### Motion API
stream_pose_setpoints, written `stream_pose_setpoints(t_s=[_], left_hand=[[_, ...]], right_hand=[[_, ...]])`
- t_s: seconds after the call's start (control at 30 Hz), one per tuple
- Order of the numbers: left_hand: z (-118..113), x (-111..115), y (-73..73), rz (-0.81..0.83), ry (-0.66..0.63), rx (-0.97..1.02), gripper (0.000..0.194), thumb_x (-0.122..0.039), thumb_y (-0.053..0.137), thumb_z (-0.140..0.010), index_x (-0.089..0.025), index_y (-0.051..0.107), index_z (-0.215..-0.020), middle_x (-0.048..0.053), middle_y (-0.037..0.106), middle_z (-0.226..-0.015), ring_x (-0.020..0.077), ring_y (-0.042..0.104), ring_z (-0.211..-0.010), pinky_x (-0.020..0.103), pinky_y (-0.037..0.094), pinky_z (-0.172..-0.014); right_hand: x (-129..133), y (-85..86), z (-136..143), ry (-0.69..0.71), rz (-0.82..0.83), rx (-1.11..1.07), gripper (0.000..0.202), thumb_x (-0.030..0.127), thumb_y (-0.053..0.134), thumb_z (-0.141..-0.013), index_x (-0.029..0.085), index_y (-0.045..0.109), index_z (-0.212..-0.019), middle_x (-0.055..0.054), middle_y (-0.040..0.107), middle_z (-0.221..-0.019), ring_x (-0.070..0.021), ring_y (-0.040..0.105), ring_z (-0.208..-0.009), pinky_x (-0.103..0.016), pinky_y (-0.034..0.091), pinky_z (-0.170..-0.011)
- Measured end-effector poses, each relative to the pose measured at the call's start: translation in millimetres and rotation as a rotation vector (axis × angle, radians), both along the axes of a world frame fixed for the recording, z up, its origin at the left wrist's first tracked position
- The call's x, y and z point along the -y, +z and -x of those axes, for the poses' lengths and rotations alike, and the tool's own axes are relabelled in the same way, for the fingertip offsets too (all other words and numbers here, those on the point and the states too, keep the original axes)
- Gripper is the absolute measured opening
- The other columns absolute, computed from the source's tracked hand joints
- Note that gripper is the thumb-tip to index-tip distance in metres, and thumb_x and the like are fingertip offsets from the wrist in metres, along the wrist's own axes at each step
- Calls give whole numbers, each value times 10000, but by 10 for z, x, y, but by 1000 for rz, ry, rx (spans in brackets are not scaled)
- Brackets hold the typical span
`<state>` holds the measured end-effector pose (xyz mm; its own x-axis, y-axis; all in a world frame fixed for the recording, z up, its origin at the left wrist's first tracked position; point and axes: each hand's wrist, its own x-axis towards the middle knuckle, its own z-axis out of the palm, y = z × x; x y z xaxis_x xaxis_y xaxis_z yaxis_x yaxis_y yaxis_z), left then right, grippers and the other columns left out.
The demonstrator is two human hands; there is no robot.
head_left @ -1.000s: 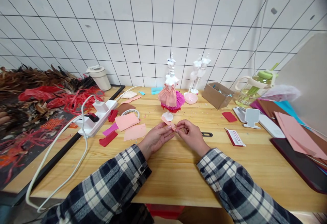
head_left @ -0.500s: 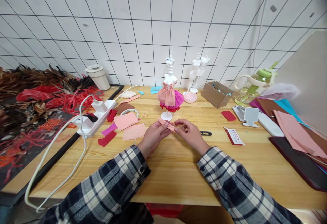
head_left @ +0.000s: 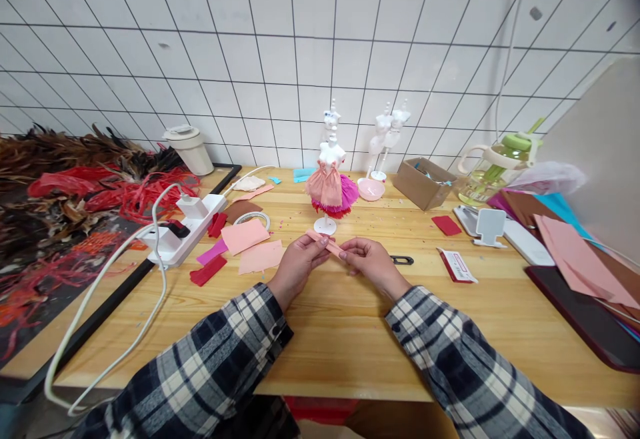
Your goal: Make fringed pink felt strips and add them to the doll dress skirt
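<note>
A narrow folded strip of pink paper (head_left: pixel 330 246) is stretched between my hands, low over the table. My left hand (head_left: pixel 299 262) pinches its left end, and my right hand (head_left: pixel 369 262) pinches the right end between thumb and fingers. Just behind the strip stands a small white mannequin (head_left: pixel 331 153) on a round base, wearing a pink, magenta and red ruffled paper skirt (head_left: pixel 330 189). Pink paper pieces (head_left: pixel 245 235) lie to the left of my left hand. Right of my right hand is a small black tool (head_left: pixel 402 260).
At left are a power strip (head_left: pixel 193 232) with white cables, a tape roll (head_left: pixel 255 217), a lidded cup (head_left: pixel 190 149) and feathers (head_left: pixel 75 152). At right are a cardboard box (head_left: pixel 424 183), a phone stand (head_left: pixel 490 227), a bottle (head_left: pixel 493 169) and coloured sheets (head_left: pixel 580 255).
The fingers of my right hand have curled in slightly, and the pink strip now looks straighter and flatter between my hands. The camera view has shifted a little.
</note>
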<state>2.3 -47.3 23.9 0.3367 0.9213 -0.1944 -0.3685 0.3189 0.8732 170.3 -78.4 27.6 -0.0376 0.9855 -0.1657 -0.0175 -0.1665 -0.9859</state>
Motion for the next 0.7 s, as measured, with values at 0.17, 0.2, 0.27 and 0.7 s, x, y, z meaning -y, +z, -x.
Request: stream_pose_setpoints(t_s=[0.17, 0.2, 0.27, 0.7], left_hand=[[3, 0, 14, -3, 29, -7, 241, -315, 773, -693, -137, 667, -816, 43, 679, -901, 122, 626, -847, 239, 494, -805], [9, -5, 19, -8, 44, -12, 247, -318, 775, -692, -140, 667, -824, 39, 676, -894, 116, 625, -835, 228, 497, -787], [27, -17, 33, 3, 100, -42, 275, -327, 775, -693, -157, 670, -882, 33, 672, -913, 97, 622, -786, 201, 500, -719], [-41, 96, 68, 174, -248, -45, 331, -417, 707, -764, -131, 699, -929, 123, 711, -1009, 156, 664, -901, 238, 486, -774]], right_hand=[[-31, -45, -10, -16, -18, 24, 318, 425, 726, -624, 172, 617, -783, 17, 596, -657, -101, 502, -555, -222, 431, -482], [-41, -59, -24, -33, -44, 71, 297, 423, 705, -646, 174, 615, -780, 18, 586, -645, -106, 498, -552, -230, 427, -487], [-56, -74, -70, -115, -157, 259, 233, 397, 659, -699, 178, 621, -772, 10, 582, -645, -123, 506, -571, -255, 432, -527], [149, 102, 1, -87, -906, 1374, 161, 199, 508, -884, 234, 656, -831, -55, 642, -998, -196, 493, -824, -322, 384, -705]])
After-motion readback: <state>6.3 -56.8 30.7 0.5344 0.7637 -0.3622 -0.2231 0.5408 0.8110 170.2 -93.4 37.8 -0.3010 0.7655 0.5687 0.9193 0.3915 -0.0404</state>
